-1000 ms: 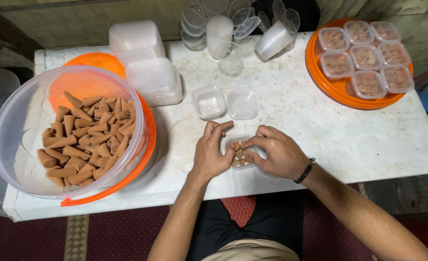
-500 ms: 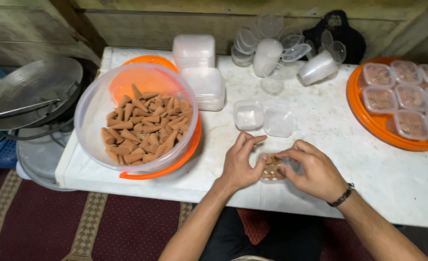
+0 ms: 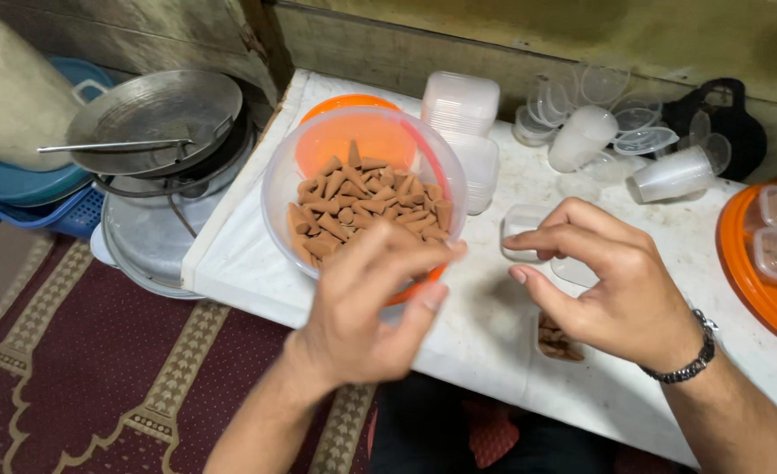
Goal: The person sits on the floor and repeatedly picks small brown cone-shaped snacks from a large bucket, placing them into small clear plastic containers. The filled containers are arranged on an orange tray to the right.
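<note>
Left hand [image 3: 362, 303] open over the bowl [image 3: 364, 189] of cones [image 3: 362, 211], right hand [image 3: 617, 281] empty — one knock could tip it.

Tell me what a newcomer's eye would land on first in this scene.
First comes the clear plastic bowl heaped with brown cones, at the left of the white table, with the blurred left hand reaching toward it. Next, the right hand hovers with curled fingers above a small clear container partly filled with cones at the near edge. Stacked clear lids and cups crowd the far side.
</note>
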